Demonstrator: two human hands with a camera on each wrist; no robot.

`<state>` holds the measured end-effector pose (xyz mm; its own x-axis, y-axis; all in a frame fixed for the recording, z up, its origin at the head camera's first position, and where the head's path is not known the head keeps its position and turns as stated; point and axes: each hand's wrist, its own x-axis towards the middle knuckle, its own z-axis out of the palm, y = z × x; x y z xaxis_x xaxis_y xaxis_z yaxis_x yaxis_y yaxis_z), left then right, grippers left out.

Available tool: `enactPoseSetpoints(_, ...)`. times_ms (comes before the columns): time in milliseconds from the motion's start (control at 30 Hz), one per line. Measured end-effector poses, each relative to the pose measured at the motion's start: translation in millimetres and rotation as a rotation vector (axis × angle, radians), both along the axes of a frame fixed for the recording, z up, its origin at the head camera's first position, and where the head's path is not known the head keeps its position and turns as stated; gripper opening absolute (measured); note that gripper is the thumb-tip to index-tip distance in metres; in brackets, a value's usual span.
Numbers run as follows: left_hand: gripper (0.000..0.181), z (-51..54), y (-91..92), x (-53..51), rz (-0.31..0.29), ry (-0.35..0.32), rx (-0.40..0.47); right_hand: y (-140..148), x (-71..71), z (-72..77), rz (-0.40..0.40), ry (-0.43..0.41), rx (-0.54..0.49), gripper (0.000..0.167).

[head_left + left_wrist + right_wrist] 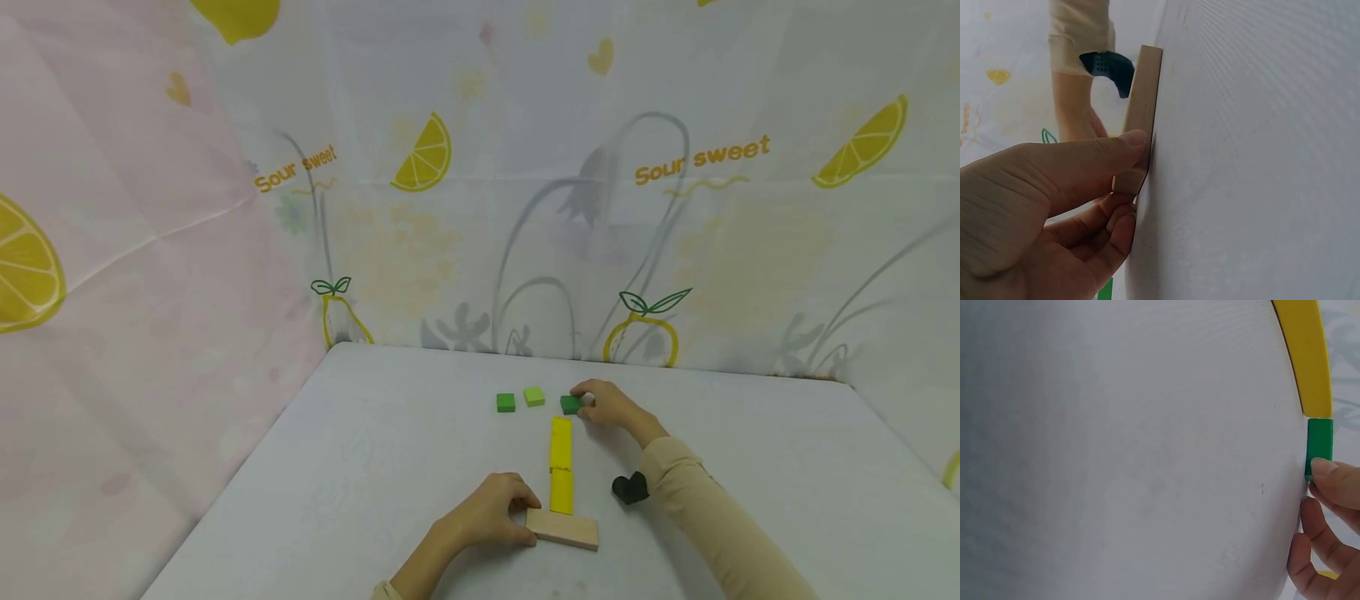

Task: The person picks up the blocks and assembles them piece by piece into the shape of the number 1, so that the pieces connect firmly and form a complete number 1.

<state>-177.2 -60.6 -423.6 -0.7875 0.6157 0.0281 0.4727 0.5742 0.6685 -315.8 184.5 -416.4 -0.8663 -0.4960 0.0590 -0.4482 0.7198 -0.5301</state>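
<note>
My left hand (491,512) pinches the left end of a plain wooden block (562,528), which lies flat across the near end of two yellow blocks (561,446) set in a line. In the left wrist view, thumb and fingers grip the wooden block (1140,112) from both sides. Farther away, my right hand (607,405) holds a small dark green block (570,405) between thumb and fingers, close to the far end of the yellow line. The right wrist view shows this green block (1319,447) beside a yellow block's end (1310,362).
A green block (506,402) and a lime green block (534,396) lie left of the right hand. Under the right forearm is a black heart-shaped piece (630,488). A printed cloth (480,233) stands behind the white table (337,442).
</note>
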Motion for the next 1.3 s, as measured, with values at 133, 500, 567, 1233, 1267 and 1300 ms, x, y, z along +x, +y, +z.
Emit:
enactPoseSetpoints(133, 0.030, -0.3, 0.2, -0.4, -0.007, -0.007, 0.007, 1, 1.8, -0.8, -0.002, -0.011, -0.010, 0.032)
enactPoseSetpoints(500, 0.030, 0.4, -0.8, 0.2, -0.011, -0.017, 0.023, 3, 7.2, 0.1, 0.017, -0.032, -0.044, 0.033)
enactPoseSetpoints(567, 0.030, 1.0, -1.0, 0.6, -0.013, -0.016, 0.019, 3, 8.1, -0.1, 0.012, -0.041, -0.051, 0.033)
enactPoseSetpoints(1233, 0.029, 0.1, 0.2, -0.4, 0.005, -0.018, 0.002, 9, 7.6, -3.1, -0.012, -0.128, -0.141, 0.038)
enactPoseSetpoints(1267, 0.029, -0.1, 0.3, -0.6, 0.007, -0.020, 0.001, 9, 7.2, -3.6, -0.011, -0.125, -0.147, 0.039)
enactPoseSetpoints(1300, 0.029, -0.1, 0.4, -0.7, 0.009, -0.021, 0.000, 10, 6.9, -3.9, -0.005, -0.117, -0.152, 0.039)
